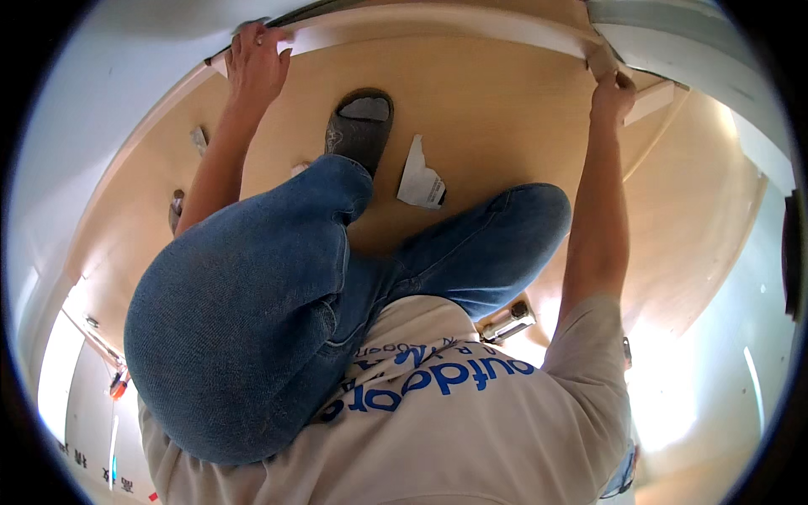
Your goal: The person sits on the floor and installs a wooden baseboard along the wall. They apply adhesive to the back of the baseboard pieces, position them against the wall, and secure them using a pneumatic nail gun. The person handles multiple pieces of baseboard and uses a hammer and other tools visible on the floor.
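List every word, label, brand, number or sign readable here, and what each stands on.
Wording is not copied here, only placed:
Light shirt: large blue lettering, legible.
White surface at lower left: dark characters, partly legible.
Torn paper scrap: print too small to read.
Dark slipper: pale marking, too blurred to read.

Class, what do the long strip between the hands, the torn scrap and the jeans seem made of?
Long strip: probably wood or board, smooth, from its pale colour.
Torn scrap: likely paper or thin card, matte white, judging by its ragged edge.
Jeans: apparently denim, matte blue, with visible seams.
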A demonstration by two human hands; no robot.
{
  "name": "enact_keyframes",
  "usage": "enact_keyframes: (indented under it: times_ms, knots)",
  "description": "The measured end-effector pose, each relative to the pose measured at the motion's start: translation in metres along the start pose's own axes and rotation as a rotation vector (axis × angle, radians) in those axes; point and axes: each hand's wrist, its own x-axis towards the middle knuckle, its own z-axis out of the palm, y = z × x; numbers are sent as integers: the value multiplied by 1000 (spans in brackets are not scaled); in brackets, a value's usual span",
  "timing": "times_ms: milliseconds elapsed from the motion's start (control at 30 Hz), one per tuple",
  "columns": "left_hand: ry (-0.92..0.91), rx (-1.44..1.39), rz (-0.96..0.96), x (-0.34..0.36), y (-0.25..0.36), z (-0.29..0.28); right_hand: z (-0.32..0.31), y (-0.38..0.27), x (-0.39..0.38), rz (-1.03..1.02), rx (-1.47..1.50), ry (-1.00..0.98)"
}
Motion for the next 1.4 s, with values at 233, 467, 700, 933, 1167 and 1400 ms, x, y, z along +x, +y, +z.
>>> enact_keyframes:
  times_ms: [233, 467, 700, 933, 1167, 1400]
  knots:
    - [-311, -29, -43, -13, 10, -4, -48, -49, -245, -210, -209, -765]
    - [-431, -376, 84, -2, 62, -27, -22, -64, -334, -584, -311, -1215]
    - [-610, -887, 498, 6, 152, -58, -36, -86, -284, 118, 678, -1087]
    - [-754, -1075, 197, 16, 163, -62, -40, -108, -239, 424, 1245, -1009]
    - [-637, -1069, 65, 1, 157, -61, -48, -136, -251, 0, 827, -974]
    - [-320, -847, 412, -2, 147, -48, -37, -133, -249, -434, 555, -721]
